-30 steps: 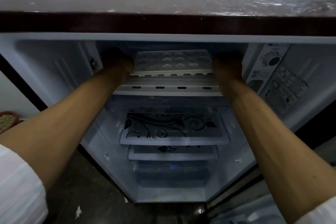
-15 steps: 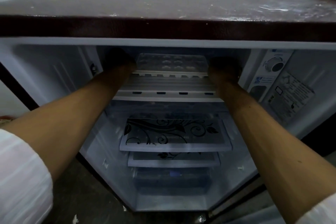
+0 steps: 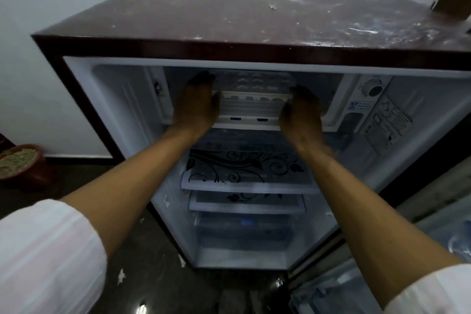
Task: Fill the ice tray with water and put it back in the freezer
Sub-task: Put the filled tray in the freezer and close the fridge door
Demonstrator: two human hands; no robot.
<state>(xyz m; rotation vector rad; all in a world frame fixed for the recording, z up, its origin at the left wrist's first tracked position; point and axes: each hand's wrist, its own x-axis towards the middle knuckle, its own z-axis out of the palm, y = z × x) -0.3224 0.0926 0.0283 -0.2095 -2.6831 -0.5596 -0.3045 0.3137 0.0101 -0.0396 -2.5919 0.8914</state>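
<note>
The pale ice tray lies flat inside the freezer compartment at the top of the open fridge. My left hand reaches in at the tray's left end, fingers stretched forward and thumb against its front edge. At the tray's right front corner is my right hand, with its fingers relaxed and touching or just short of the tray. The back of the tray is in shadow, and I cannot see any water in its cells.
The freezer's ribbed floor juts out below the tray. Glass shelves with a black floral print sit underneath, then a clear drawer. A thermostat dial is on the right. The open door's racks are at lower right. A pot stands on the floor at left.
Both hands have drawn back from deep beside the tray to its front corners. The tray sits further inside the freezer. My head has risen and pulled back, showing more of the fridge top.
</note>
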